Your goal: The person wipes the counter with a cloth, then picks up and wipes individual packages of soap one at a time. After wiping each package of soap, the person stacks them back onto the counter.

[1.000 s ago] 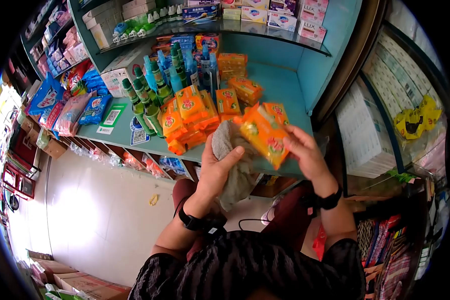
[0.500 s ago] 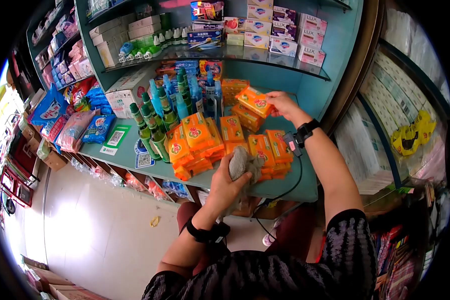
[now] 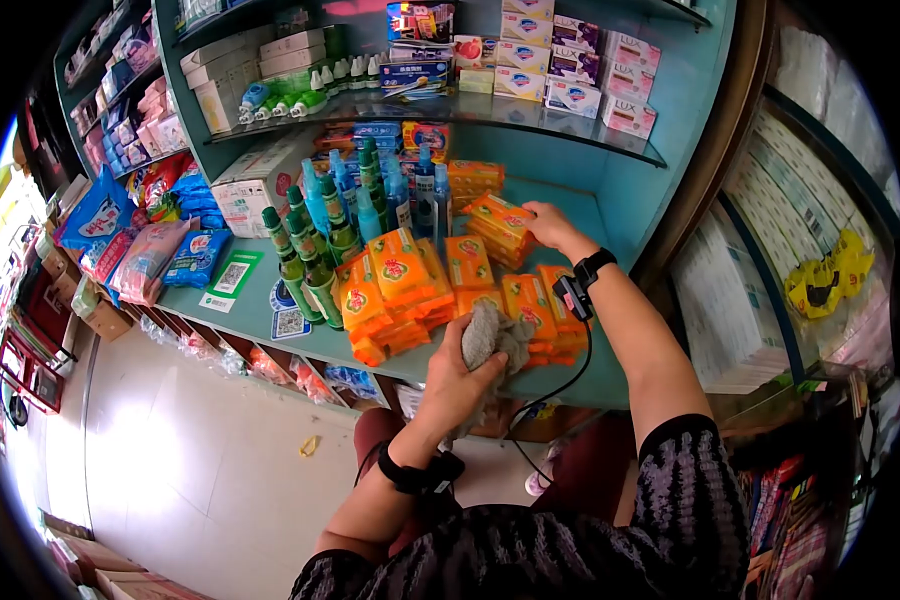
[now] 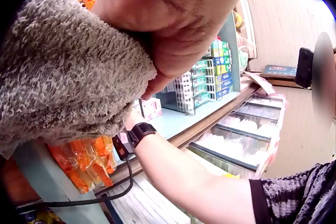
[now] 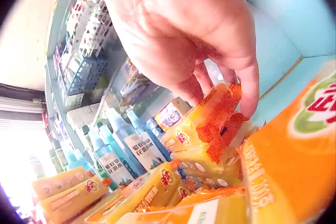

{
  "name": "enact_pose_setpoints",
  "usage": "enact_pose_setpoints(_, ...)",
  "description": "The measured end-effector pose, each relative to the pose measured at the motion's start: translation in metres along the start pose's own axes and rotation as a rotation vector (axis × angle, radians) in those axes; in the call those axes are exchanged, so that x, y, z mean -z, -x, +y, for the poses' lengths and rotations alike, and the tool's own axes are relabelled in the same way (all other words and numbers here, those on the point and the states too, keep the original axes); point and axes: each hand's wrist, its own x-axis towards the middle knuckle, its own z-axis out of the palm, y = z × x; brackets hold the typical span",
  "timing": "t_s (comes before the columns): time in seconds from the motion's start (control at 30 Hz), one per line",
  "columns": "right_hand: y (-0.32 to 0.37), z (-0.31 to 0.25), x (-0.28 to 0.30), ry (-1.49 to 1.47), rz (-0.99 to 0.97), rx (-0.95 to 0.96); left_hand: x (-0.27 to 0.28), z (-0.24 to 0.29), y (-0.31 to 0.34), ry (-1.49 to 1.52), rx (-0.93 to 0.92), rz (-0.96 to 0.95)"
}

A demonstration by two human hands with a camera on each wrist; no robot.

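Observation:
My left hand [image 3: 452, 388] grips a grey terry cloth [image 3: 482, 338] over the front edge of the counter. In the left wrist view the bunched cloth [image 4: 68, 66] fills the left side, beneath the hand [image 4: 173, 14]. Farther back, my right hand [image 3: 558, 228] holds the right end of an orange soap pack [image 3: 503, 213] lying on a small stack. The right wrist view shows fingers curled about the crumpled orange end of this pack [image 5: 191, 121]; yellow bars show through its wrapper. More orange soap packs [image 3: 400, 268] are piled in front and to the left.
Green bottles [image 3: 320, 280] and blue spray bottles [image 3: 425, 195] stand left of the soap stacks. Above them runs a glass shelf [image 3: 370, 108] with boxed soaps [image 3: 573, 97]. A black cable [image 3: 585, 355] hangs from the right wrist across the counter front.
The right hand has carried the orange soap pack from beside the cloth, back and up, then lowered it onto the rear stack. The left hand keeps the cloth, now near the front packs.

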Motion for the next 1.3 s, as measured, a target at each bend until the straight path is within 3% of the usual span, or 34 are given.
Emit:
enact_pose_setpoints(0.23, 0.073, -0.012, 0.036, -0.365, -0.178, -0.045, -0.001, 0.001, 0.003, -0.042, -0.016, 0.035)
enact_pose_setpoints(0.37, 0.123, 0.016, 0.026, -0.101, 0.006, 0.097, -0.002, -0.005, 0.003, -0.059, -0.079, 0.056)
enact_pose_setpoints(0.47, 0.154, 0.028, 0.014, -0.177, -0.041, -0.01, -0.005, -0.008, 0.004, -0.05, -0.101, 0.065)
enact_pose_setpoints(0.5, 0.165, 0.024, 0.012, -0.35, -0.148, -0.048, -0.006, -0.008, 0.004, -0.038, -0.096, 0.064)
enact_pose_setpoints(0.63, 0.175, 0.036, -0.014, -0.448, 0.019, -0.072, -0.011, -0.009, 0.006, -0.04, -0.082, 0.074)
enact_pose_setpoints(0.73, 0.187, 0.037, -0.017, -0.7, 0.048, -0.059, -0.011, -0.009, 0.007, -0.07, -0.104, 0.088)
enact_pose_setpoints(0.93, 0.205, 0.039, -0.023, -0.538, 0.113, 0.001, -0.015, -0.011, 0.009, -0.064, -0.099, 0.081)
enact_pose_setpoints(1.13, 0.227, 0.019, -0.035, -0.473, 0.516, 0.186, -0.014, -0.008, 0.01, -0.103, -0.107, 0.106)
enact_pose_setpoints(1.23, 0.227, 0.03, -0.047, -0.757, 0.623, 0.267, -0.015, -0.012, 0.01, -0.082, -0.153, 0.119)
enact_pose_setpoints(1.3, 0.236, 0.034, -0.041, -0.986, 0.623, 0.204, -0.015, -0.011, 0.011, -0.068, -0.129, 0.122)
